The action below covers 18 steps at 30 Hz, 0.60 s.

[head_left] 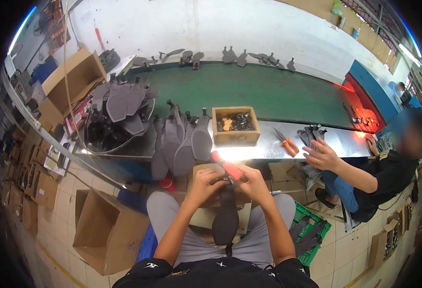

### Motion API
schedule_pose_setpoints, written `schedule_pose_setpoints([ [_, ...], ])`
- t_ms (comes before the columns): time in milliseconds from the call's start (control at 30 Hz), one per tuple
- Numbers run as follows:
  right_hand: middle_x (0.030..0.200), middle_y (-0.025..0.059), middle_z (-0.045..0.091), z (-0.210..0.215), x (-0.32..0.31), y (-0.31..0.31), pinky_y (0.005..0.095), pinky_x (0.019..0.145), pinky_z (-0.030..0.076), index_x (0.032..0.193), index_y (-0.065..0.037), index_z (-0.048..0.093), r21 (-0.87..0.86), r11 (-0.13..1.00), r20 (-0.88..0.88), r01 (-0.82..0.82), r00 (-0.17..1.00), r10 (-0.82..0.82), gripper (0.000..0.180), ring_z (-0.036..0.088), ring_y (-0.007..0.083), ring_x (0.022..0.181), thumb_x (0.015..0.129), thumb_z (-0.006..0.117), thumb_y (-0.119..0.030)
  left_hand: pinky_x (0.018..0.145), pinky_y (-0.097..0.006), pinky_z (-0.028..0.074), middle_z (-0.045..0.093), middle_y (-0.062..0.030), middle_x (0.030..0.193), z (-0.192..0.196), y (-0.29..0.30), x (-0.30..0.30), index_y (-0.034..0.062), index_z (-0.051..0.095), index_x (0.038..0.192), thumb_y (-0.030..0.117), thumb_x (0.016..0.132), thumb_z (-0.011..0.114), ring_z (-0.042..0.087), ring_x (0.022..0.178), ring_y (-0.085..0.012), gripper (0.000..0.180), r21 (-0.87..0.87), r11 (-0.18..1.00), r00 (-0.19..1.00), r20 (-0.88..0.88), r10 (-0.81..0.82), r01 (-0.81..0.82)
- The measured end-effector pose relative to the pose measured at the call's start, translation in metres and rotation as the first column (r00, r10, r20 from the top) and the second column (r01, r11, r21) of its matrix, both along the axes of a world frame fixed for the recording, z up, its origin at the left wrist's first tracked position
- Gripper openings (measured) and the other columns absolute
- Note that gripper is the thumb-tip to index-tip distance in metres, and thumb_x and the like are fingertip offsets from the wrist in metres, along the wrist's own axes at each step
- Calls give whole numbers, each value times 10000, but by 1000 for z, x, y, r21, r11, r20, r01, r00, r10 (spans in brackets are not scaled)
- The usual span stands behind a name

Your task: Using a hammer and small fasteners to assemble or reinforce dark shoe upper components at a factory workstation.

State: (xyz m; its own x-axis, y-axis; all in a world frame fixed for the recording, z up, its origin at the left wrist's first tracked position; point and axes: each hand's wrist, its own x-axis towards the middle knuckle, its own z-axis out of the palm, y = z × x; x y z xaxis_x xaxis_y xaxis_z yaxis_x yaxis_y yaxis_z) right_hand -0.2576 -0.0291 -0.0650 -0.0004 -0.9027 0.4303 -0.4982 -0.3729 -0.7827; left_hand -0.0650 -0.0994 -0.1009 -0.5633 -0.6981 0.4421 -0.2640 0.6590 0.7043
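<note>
A dark grey sole-shaped piece (225,218) hangs lengthwise between my knees, its upper end at my fingers. My left hand (204,185) is closed in a pinch at that end. My right hand (253,185) is closed around the same end, with a red-handled tool (230,168) lying against its fingers and pointing up and left. The tool's working end cannot be made out. Just beyond my hands, several similar grey sole-shaped pieces (181,144) with black tabs overlap on the metal bench edge (263,152).
A wooden box (235,138) of small parts and orange-handled pliers (287,144) lie on the bench. Behind runs a green conveyor belt (191,86). A heaped basket (119,150) stands left, a cardboard box (103,235) and green crate (311,240) below. A co-worker's hand (322,156) reaches in from the right.
</note>
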Motion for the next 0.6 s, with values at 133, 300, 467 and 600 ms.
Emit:
schedule_pose_setpoints([
  [133,937,182,646,5,5,2,373,749,511,1058,9,628,-7,999,-18,-44,999,44,287,638,374,863,776,682,23,853,-400,441,675,-120,937,-15,-6,-1,25,702,974,171,777,749,615,912,-292,250,-48,999,999,-44,-16,13],
  [300,1008,189,662,3,5,3,375,781,520,1070,16,626,23,999,-73,-31,997,32,300,651,378,914,774,673,33,813,-384,431,642,-99,864,-24,-8,-3,46,710,972,196,789,738,598,846,-270,238,-120,993,991,-134,-13,-3],
  [467,999,186,663,6,7,10,369,777,521,1076,23,625,-14,1000,-79,-15,997,14,314,659,364,906,765,672,40,835,-371,403,630,-88,858,-21,-3,-1,55,712,974,219,791,737,591,844,-255,248,-79,997,997,-71,7,-12],
  [600,969,185,662,-5,6,11,360,763,522,1062,25,629,-14,1000,-24,20,1000,-21,297,667,344,883,768,664,46,929,-391,373,674,-82,995,-14,0,2,107,731,1043,285,806,717,597,1007,-246,297,28,1000,999,37,-7,6],
])
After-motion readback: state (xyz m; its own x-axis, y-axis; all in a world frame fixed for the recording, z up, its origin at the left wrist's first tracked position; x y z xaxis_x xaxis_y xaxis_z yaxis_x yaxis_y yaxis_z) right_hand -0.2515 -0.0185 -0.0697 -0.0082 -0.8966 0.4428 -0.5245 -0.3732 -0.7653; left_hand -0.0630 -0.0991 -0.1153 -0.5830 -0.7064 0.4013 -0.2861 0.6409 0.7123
